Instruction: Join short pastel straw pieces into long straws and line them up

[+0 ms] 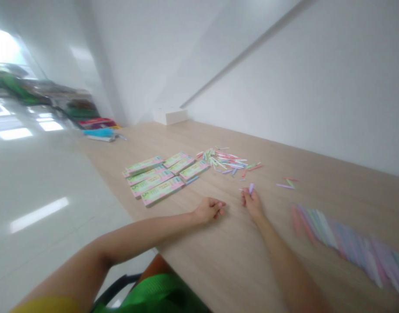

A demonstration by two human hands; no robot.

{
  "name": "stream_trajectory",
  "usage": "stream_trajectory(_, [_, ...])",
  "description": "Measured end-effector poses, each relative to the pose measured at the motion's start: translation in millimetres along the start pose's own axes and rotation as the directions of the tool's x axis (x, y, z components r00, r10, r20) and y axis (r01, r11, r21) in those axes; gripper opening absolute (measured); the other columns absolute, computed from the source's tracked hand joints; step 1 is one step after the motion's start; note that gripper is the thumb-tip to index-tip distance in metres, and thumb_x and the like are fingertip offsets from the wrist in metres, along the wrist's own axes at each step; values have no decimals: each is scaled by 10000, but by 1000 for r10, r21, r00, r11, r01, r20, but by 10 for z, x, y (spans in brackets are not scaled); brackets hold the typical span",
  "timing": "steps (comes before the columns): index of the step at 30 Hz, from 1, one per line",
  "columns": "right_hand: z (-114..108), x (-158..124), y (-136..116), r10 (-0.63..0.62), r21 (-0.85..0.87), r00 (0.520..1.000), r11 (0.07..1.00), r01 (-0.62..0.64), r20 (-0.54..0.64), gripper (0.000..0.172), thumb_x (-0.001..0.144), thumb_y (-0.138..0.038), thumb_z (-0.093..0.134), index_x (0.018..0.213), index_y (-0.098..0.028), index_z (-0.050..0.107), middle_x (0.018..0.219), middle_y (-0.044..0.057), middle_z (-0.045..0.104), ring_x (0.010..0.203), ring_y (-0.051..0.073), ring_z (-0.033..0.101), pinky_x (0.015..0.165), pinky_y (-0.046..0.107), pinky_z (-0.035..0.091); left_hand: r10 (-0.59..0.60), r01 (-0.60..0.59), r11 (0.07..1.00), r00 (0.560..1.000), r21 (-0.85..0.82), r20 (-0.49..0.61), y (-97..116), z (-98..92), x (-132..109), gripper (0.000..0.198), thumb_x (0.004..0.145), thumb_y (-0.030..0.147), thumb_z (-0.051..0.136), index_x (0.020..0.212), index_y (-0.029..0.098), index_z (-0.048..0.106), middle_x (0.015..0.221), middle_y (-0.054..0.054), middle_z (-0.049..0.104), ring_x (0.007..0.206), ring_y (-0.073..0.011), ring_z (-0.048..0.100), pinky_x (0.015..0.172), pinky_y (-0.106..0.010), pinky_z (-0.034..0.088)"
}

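My left hand (208,209) rests on the wooden table (238,243) with its fingers curled loosely and nothing visible in them. Just to its right, my right hand (251,202) pinches a small pale purple strip (251,188) that sticks up from its fingertips. Beyond both hands lies a loose heap of short pastel strips (228,161). Left of that heap, several green and pink flat packets (160,176) lie side by side. A row of longer pastel strips (352,248) stretches along the table at my right forearm. The picture is blurred.
Two or three stray strips (287,182) lie right of the heap. A white box (171,115) stands at the table's far end by the wall. Coloured items (98,128) sit near the far left table corner. The white floor (39,187) lies to the left.
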State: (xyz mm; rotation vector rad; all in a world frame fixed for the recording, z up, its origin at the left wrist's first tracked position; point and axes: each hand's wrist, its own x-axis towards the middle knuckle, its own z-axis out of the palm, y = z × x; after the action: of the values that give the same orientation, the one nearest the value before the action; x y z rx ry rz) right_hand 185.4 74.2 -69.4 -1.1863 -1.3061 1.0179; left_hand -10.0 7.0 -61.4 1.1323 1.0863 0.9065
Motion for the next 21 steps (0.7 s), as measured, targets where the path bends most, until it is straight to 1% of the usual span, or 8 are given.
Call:
stream_trajectory(2, [-40, -107, -45, 35, 4, 998, 999, -36, 47, 529, 666, -714, 580, 751, -204, 466, 551, -62, 464, 426, 79, 405, 416, 214, 302, -86, 84, 986, 996, -147, -10, -13, 22, -37, 242, 857, 257, 622, 1002, 63, 635, 593, 15, 594, 433, -40, 447, 496, -189, 385])
stream_trajectory(5, [-115, -371, -135, 78, 18, 991, 997, -81, 108, 515, 669, -681, 610, 764, -191, 481, 582, -62, 473, 408, 66, 398, 395, 208, 264, -160, 173, 953, 985, -248, 70, 98, -34, -51, 126, 858, 79, 565, 977, 43, 583, 639, -20, 608, 495, -52, 501, 614, -232, 462])
stream_trajectory(7, [-167, -584, -196, 90, 38, 986, 995, -97, 141, 489, 699, -650, 614, 779, -185, 486, 633, -56, 484, 412, 53, 396, 397, 204, 254, -172, 207, 949, 972, -239, 162, 189, -85, -30, 205, 833, 15, 546, 1037, 42, 533, 691, -46, 620, 552, -72, 542, 680, -274, 485])
stream_trajectory(9, [-205, -776, -242, 88, 78, 982, 992, -102, 165, 458, 738, -621, 605, 793, -185, 475, 666, -58, 476, 414, 37, 373, 401, 199, 231, -173, 245, 941, 940, -231, 294, 255, -107, 13, 346, 812, 11, 558, 1139, 68, 459, 721, -41, 611, 588, -86, 556, 677, -279, 474])
stream_trajectory(12, [-219, -954, -266, 63, 162, 984, 983, -90, 165, 428, 790, -603, 573, 801, -195, 444, 639, -76, 418, 409, 29, 307, 401, 201, 173, -135, 275, 936, 856, -219, 499, 288, -39, 91, 505, 771, 58, 591, 1198, 173, 348, 659, 44, 517, 540, -81, 498, 585, -222, 388])
stream_trajectory(16, [-163, -1005, -252, 57, 192, 986, 978, -87, 155, 414, 818, -602, 544, 801, -206, 425, 595, -91, 347, 409, 38, 248, 399, 213, 134, -3, 231, 936, 760, -266, 650, 232, 202, 174, 459, 695, 117, 611, 1040, 234, 331, 567, 105, 368, 472, -76, 392, 539, -199, 270])
stream_trajectory(18, [-127, -996, -248, 68, 166, 987, 982, -93, 148, 415, 822, -606, 536, 793, -206, 428, 585, -91, 344, 407, 41, 249, 398, 218, 138, 76, 178, 935, 745, -308, 662, 176, 317, 217, 419, 656, 138, 604, 966, 226, 336, 538, 108, 337, 457, -82, 361, 527, -206, 238])
stream_trajectory(21, [-89, -975, -242, 69, 135, 990, 987, -86, 126, 430, 824, -620, 517, 765, -205, 422, 587, -85, 363, 405, 42, 277, 403, 221, 166, 141, 118, 927, 769, -355, 624, 85, 414, 298, 403, 576, 146, 567, 892, 216, 327, 503, 110, 312, 436, -84, 319, 512, -211, 212])
